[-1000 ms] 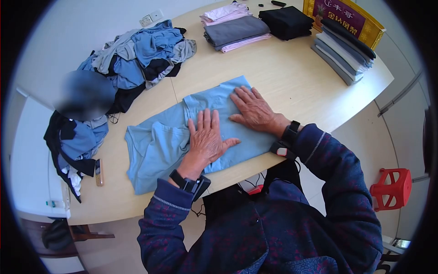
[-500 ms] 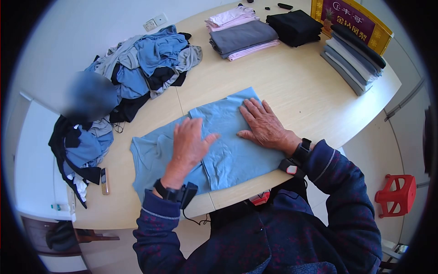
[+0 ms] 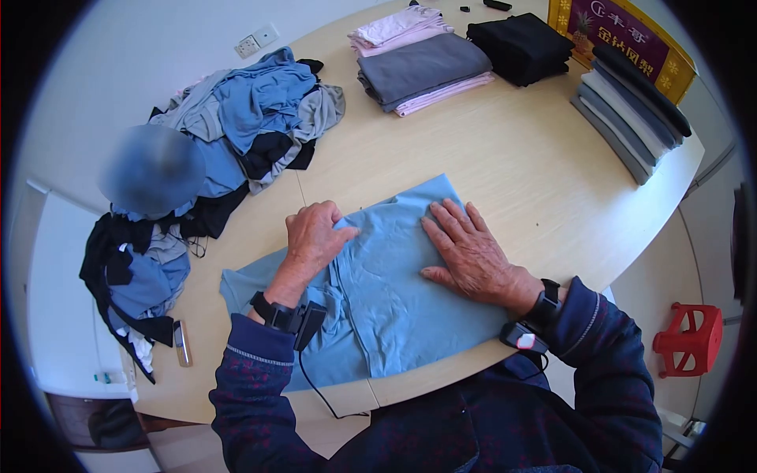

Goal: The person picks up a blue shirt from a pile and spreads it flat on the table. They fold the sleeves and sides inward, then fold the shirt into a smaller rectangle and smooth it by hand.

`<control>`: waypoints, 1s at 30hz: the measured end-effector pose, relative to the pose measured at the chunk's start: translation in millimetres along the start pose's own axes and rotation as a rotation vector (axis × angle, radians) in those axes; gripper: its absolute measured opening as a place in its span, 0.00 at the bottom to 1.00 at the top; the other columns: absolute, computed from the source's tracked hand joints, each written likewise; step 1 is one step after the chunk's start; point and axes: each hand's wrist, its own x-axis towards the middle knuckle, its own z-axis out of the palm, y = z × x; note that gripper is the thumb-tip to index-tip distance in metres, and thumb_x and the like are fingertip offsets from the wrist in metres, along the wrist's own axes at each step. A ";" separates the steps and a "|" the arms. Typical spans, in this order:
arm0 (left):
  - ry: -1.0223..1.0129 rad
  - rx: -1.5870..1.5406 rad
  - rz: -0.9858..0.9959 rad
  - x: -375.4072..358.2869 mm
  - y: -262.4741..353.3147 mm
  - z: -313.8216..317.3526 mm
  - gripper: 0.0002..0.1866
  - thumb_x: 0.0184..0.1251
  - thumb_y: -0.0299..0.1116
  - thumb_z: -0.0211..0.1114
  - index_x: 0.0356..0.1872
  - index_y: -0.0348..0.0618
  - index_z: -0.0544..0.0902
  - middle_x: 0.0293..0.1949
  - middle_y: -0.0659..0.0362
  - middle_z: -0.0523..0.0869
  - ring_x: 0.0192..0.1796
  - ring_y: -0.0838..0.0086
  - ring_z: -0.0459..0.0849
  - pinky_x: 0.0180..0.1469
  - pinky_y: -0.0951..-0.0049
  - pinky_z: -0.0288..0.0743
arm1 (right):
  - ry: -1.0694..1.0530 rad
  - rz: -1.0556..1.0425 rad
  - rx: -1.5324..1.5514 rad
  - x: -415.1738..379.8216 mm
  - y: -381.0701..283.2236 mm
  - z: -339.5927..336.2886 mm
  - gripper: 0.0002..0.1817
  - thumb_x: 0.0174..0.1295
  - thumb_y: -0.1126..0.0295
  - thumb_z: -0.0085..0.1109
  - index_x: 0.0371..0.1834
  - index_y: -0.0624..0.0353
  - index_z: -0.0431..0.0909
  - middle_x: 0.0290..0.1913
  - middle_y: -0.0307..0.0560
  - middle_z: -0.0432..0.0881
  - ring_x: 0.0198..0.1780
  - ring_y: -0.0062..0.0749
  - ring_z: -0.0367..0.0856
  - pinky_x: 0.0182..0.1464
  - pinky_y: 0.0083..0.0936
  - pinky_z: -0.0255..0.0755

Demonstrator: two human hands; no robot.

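A light blue shirt (image 3: 418, 307) lies across the front of the table, partly folded over, with creases along the fold near its middle. My left hand (image 3: 315, 232) is closed at the fold's far end, its fingers curled on the cloth and the thumb pointing right. The fingertips are partly hidden. My right hand (image 3: 477, 256) rests flat on the right half of the shirt, fingers stretched out. Each wrist wears a black strap with a small device.
A heap of loose clothes (image 3: 260, 102) covers the table's left side, with a blurred round patch over part of it. Folded grey clothes (image 3: 426, 67), folded black clothes (image 3: 520, 47), another stack (image 3: 631, 110) and a sign (image 3: 631, 39) stand at the back. A red stool (image 3: 690, 339) is right.
My left hand has gone from hovering with fingers apart to closing on the fold's far edge. The cloth left of the fold has bunched up. My right hand stays flat on the shirt.
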 end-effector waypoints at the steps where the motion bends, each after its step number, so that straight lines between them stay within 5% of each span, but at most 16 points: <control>1: 0.028 -0.011 0.046 -0.6 -2.5 1.9 0.17 0.47 0.39 0.78 0.30 0.41 0.80 0.30 0.54 0.84 0.37 0.58 0.83 0.43 0.59 0.72 | -0.004 0.002 0.005 0.6 0.0 -0.7 0.41 0.65 0.43 0.56 0.72 0.64 0.62 0.74 0.61 0.59 0.78 0.56 0.50 0.77 0.54 0.42; 6: 0.196 -0.045 0.250 -8.0 -7.4 3.3 0.13 0.47 0.28 0.75 0.26 0.39 0.77 0.26 0.55 0.81 0.30 0.64 0.81 0.37 0.65 0.75 | -0.053 0.025 0.022 3.1 -1.6 -5.9 0.40 0.65 0.45 0.57 0.72 0.62 0.62 0.75 0.60 0.57 0.79 0.55 0.49 0.78 0.54 0.40; 12: -0.020 -0.526 -0.004 -7.8 -15.5 -4.6 0.11 0.51 0.24 0.69 0.35 0.37 0.78 0.26 0.60 0.78 0.29 0.77 0.76 0.33 0.76 0.72 | -0.088 0.044 0.026 4.8 -1.9 -7.4 0.41 0.64 0.46 0.59 0.73 0.62 0.61 0.75 0.60 0.57 0.79 0.55 0.48 0.79 0.54 0.39; 15: -0.099 -0.433 -0.105 4.0 -26.5 1.0 0.16 0.52 0.26 0.67 0.43 0.34 0.78 0.34 0.51 0.83 0.37 0.65 0.83 0.42 0.65 0.77 | -0.086 0.052 0.015 4.8 -2.3 -7.9 0.41 0.64 0.46 0.59 0.73 0.62 0.61 0.76 0.60 0.57 0.79 0.55 0.48 0.79 0.53 0.39; 18: -0.186 -0.467 -0.251 8.2 -26.2 -0.3 0.20 0.52 0.26 0.67 0.48 0.34 0.77 0.34 0.49 0.83 0.37 0.64 0.83 0.42 0.65 0.77 | -0.090 0.057 0.003 4.4 -2.1 -7.6 0.41 0.64 0.45 0.59 0.73 0.62 0.60 0.76 0.60 0.57 0.79 0.55 0.48 0.79 0.53 0.39; 21: -0.198 -0.438 -0.197 4.7 -29.2 -2.7 0.21 0.54 0.24 0.64 0.52 0.34 0.75 0.27 0.61 0.78 0.25 0.79 0.76 0.25 0.74 0.72 | -0.085 0.057 0.024 3.3 0.8 -7.4 0.40 0.66 0.45 0.57 0.73 0.61 0.60 0.75 0.60 0.57 0.79 0.55 0.48 0.79 0.53 0.39; 24: -0.187 -0.384 -0.201 3.0 -30.8 -2.4 0.21 0.55 0.24 0.64 0.53 0.34 0.75 0.26 0.59 0.78 0.26 0.75 0.78 0.29 0.71 0.75 | -0.067 0.061 0.083 3.8 3.3 -11.0 0.39 0.69 0.45 0.53 0.73 0.61 0.60 0.75 0.61 0.58 0.79 0.56 0.48 0.79 0.53 0.39; 27: 0.041 -0.198 -0.073 -6.1 -20.1 -5.8 0.22 0.56 0.27 0.67 0.52 0.34 0.75 0.38 0.46 0.83 0.37 0.56 0.84 0.42 0.61 0.79 | -0.029 0.097 0.146 5.3 7.7 -16.5 0.35 0.71 0.48 0.51 0.73 0.62 0.60 0.74 0.61 0.59 0.78 0.55 0.50 0.78 0.53 0.41; 30: 0.162 -0.208 -0.010 -28.9 2.4 -13.5 0.26 0.58 0.32 0.70 0.57 0.34 0.74 0.40 0.49 0.83 0.42 0.59 0.85 0.47 0.63 0.79 | 0.070 0.117 0.237 6.1 17.1 -15.4 0.31 0.73 0.53 0.51 0.71 0.61 0.62 0.73 0.59 0.62 0.77 0.55 0.53 0.78 0.53 0.44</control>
